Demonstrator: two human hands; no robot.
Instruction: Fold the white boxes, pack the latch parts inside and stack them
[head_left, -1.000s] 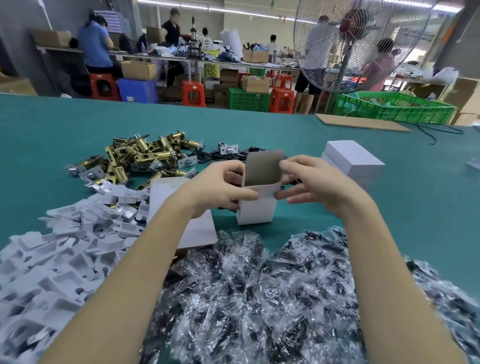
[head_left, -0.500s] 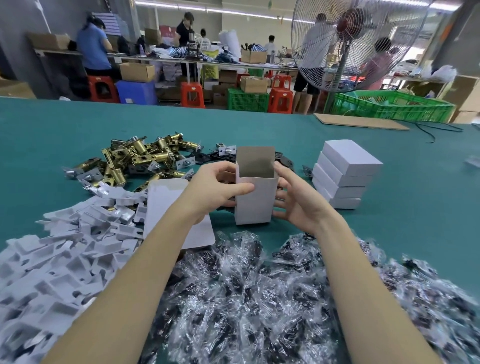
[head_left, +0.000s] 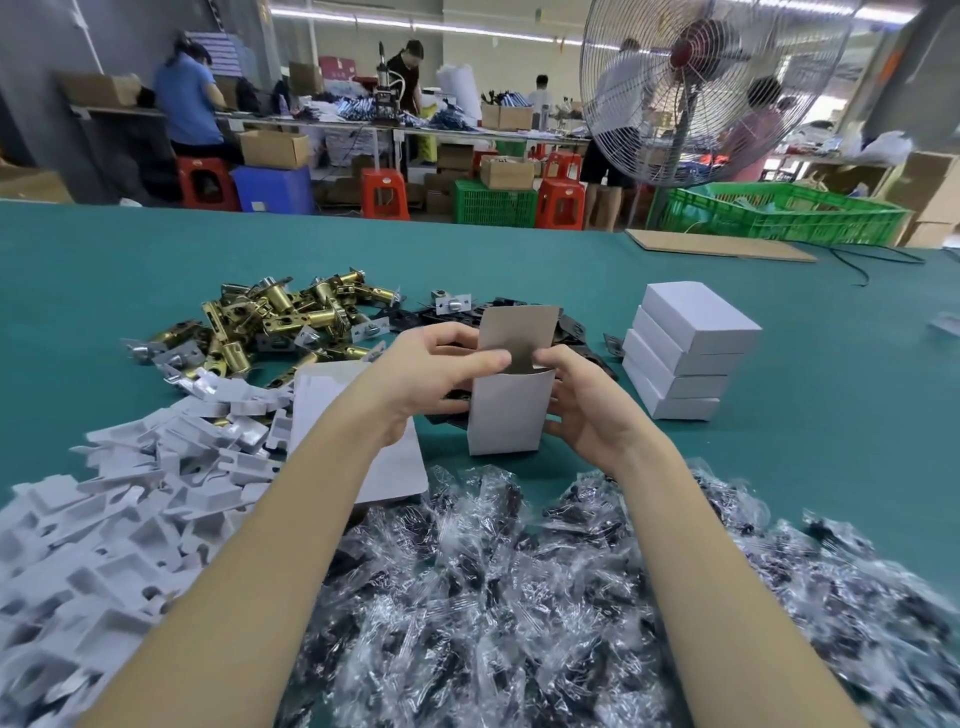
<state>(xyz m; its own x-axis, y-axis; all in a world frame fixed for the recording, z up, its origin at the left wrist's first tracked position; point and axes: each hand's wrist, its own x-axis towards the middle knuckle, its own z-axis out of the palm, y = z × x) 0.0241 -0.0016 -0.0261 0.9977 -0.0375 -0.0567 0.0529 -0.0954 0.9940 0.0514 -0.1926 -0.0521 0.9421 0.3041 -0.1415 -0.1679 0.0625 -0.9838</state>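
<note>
Since the frame half a second back, the left hand (head_left: 431, 374) has shifted its thumb from the box's front face up to the open top edge, and the right hand (head_left: 587, 405) has brought its thumb up to meet it. White box (head_left: 509, 415) stands upright on the green table (head_left: 779, 467), centre, grey inner flap raised at the far side. Both hands hold it, fingers curled round its sides; the far fingers are hidden behind the box. Box contents not visible. Stack of four closed white boxes (head_left: 691, 353) to the right, apart. Brass latch parts (head_left: 280, 317) far left; black plates (head_left: 582, 338) mostly hidden behind hands. Flat box blanks (head_left: 332, 395) partly under the left forearm. Bagged parts (head_left: 493, 597) near, blurred; white inserts (head_left: 104, 519) near left, cut off by the frame.
</note>
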